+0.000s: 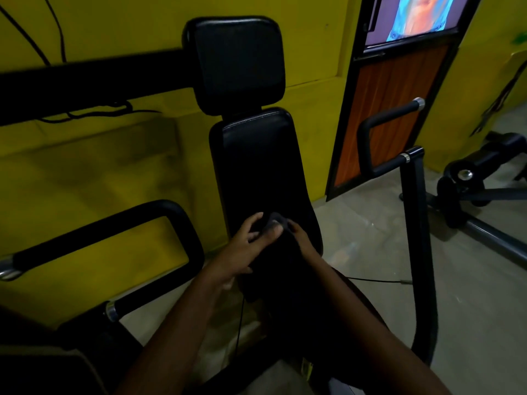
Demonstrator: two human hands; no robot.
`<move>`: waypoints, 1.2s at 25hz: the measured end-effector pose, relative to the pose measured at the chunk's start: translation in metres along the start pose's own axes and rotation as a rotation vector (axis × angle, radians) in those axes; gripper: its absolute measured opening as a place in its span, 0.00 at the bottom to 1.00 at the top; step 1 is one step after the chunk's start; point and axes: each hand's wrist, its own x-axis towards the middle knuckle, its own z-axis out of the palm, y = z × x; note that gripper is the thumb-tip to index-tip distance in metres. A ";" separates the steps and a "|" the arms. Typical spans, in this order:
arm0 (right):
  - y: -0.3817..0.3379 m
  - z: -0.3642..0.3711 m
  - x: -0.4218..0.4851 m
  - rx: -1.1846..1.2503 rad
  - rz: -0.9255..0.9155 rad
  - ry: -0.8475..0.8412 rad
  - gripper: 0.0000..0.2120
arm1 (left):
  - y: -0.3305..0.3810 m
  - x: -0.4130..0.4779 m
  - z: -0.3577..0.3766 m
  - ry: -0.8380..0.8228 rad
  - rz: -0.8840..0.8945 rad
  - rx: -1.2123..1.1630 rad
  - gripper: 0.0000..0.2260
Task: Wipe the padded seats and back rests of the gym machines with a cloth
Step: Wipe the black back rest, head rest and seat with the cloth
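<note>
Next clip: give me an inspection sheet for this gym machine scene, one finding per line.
Surface: black back rest with head pad above; too dark to judge cleanliness.
Job's things: dark cloth bunched at the back rest's lower end.
Clutter: nothing seen.
Hands: left hand and right hand both on the cloth.
Cables: black wires on the yellow wall; thin cord across the floor.
Surroundings: padded handles, wooden door, another machine to the right.
</note>
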 end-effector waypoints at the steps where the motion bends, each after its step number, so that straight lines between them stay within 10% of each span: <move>1: -0.006 0.003 -0.001 0.092 -0.013 0.026 0.24 | -0.003 0.007 -0.001 0.061 -0.044 -0.077 0.42; 5: -0.025 0.005 -0.009 0.293 -0.128 0.035 0.18 | -0.019 0.033 -0.005 0.205 -0.086 -0.403 0.51; 9: -0.014 -0.014 -0.012 0.409 -0.148 0.018 0.21 | -0.031 0.031 -0.003 0.257 0.006 -0.473 0.28; 18: -0.017 -0.042 -0.006 0.442 -0.033 -0.313 0.14 | -0.044 0.040 -0.014 0.119 0.060 -0.308 0.19; 23: -0.002 -0.020 -0.005 0.192 -0.066 -0.146 0.16 | -0.039 0.057 -0.015 0.476 0.087 0.012 0.19; 26: 0.005 0.002 -0.008 0.251 -0.095 -0.251 0.07 | -0.027 0.054 -0.001 0.172 -0.133 -0.153 0.30; 30: -0.004 -0.028 -0.008 0.263 -0.119 -0.458 0.11 | -0.026 0.056 -0.009 0.026 -0.070 -0.104 0.20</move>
